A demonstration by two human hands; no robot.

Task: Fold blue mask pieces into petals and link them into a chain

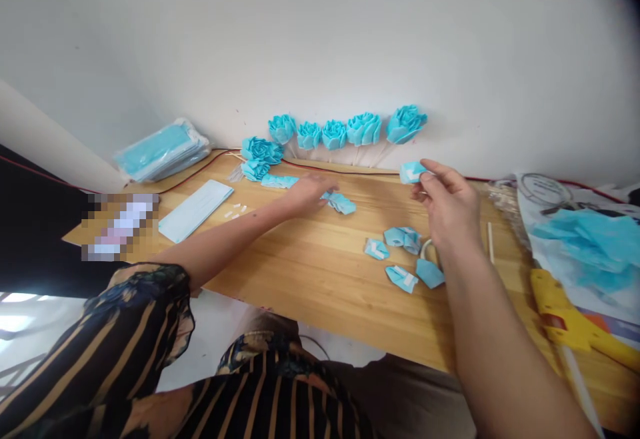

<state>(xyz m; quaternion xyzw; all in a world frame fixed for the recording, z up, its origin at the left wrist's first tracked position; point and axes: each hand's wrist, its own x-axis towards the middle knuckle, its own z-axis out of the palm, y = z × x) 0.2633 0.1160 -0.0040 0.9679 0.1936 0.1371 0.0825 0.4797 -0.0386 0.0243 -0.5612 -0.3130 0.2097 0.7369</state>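
My right hand (447, 200) is raised over the right part of the table, pinching a folded light-blue petal piece (411, 172) with a white strip on it. My left hand (314, 194) reaches over a row of folded blue petals (341, 203), its slightly blurred fingers apart; whether they touch a petal I cannot make out. More of that row (280, 181) shows to the left of this hand. Below my right hand lie several loose folded petals (401, 278) with white strips, beside a partly hidden pale ring (427, 250).
Several blue flowers (334, 134) on thin stems lean against the wall. A bag of blue sheets (163, 149), a flat pale-blue folded stack (197, 210) and small white strips (237, 210) are at left. A yellow glue gun (560, 309) and blue scraps (590, 239) lie at right.
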